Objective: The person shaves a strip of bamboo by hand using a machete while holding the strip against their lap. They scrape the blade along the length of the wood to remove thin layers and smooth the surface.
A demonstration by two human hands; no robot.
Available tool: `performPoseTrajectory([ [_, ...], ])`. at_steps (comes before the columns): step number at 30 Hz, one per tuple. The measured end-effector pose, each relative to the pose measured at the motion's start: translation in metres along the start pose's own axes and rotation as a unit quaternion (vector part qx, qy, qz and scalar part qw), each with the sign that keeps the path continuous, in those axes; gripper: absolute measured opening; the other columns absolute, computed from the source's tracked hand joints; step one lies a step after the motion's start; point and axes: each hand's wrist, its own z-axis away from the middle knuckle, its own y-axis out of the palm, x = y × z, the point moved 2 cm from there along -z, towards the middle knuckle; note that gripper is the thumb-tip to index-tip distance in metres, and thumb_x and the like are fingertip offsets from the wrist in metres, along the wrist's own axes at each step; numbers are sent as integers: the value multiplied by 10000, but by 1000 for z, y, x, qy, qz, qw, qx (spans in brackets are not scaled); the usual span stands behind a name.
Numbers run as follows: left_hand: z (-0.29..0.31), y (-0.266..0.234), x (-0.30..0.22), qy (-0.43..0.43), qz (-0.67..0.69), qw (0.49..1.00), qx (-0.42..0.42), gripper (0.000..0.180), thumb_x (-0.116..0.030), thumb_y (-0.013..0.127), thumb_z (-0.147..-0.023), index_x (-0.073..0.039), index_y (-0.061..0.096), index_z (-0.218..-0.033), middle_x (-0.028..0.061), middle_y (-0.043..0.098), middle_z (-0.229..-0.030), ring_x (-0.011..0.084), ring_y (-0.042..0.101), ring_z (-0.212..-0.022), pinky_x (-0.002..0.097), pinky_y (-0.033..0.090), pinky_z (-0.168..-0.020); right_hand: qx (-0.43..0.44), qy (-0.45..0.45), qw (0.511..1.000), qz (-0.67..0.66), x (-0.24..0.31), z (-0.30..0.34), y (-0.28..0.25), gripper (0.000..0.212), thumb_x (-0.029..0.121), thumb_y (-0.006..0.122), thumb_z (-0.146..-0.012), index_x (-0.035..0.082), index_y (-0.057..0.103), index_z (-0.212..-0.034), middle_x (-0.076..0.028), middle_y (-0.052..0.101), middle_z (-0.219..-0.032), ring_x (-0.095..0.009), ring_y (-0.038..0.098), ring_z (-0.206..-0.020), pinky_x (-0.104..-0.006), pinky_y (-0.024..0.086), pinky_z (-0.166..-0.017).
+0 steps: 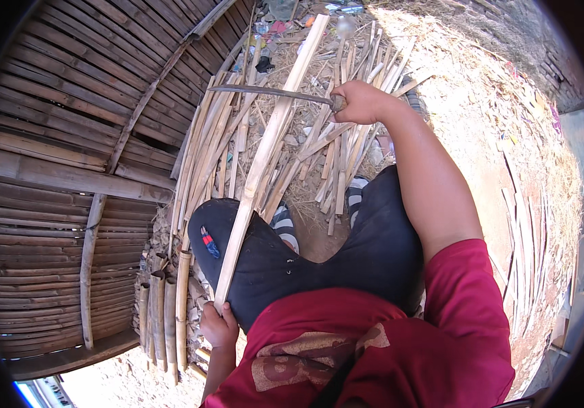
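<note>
My left hand [220, 325] is closed around the near end of a long, pale split-bamboo strip [258, 166]. The strip slants across my left thigh and points away, its far end raised toward the top of the view. My right hand [361, 102] grips the short handle of a machete [264, 90] with a long, dark, slightly curved blade. The blade points left and crosses the strip on its far half; whether it touches the strip I cannot tell.
Many split bamboo strips [336, 163] lie on the ground ahead, around my striped footwear [285, 228]. A slatted bamboo wall [54, 170] stands close on the left, with upright bamboo poles [169, 319] beside it. Thin strips [526, 251] and straw lie at right.
</note>
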Motion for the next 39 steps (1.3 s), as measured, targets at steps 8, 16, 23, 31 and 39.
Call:
performPoseTrajectory([
  [8,8,4,7,8,23,1000,-5,402,-382,542,-1001,18,584,-985,259,621,-754,495,606,-666,566,465,-606,21,-146,986,81,85,32,4,351,259,765,-772,31,712,-1034,-230,717,-920,-392,698,-898,-455,546,-810],
  [16,4,-10,-2,-7,-7,1000,-6,366,-353,536,-1014,7,570,-956,266,618,-752,496,616,-694,568,449,-604,-11,18,1000,11,-7,0,-2,531,287,788,-745,16,701,-1193,-233,716,-1098,-362,684,-1065,-432,531,-920],
  [23,4,-14,-8,-21,-6,999,24,349,-330,554,-1008,18,579,-1012,260,650,-791,486,636,-734,559,471,-653,-48,-79,989,-119,25,20,0,410,354,820,-791,29,715,-1018,-158,728,-938,-292,695,-909,-377,521,-848],
  [31,0,-26,-13,-39,60,997,31,492,-429,614,-974,37,578,-1127,200,638,-825,396,659,-759,503,495,-659,-12,-211,942,-261,55,29,15,368,343,832,-776,100,756,-1042,-114,678,-1029,-281,646,-1062,-379,483,-950],
  [39,-33,-43,-58,134,1,986,-104,777,-475,785,-848,60,475,-1319,253,522,-1242,440,522,-1159,528,420,-978,-59,-226,915,-329,85,31,10,254,247,855,-803,85,731,-954,-48,604,-1044,-224,569,-1115,-362,414,-1018],
])
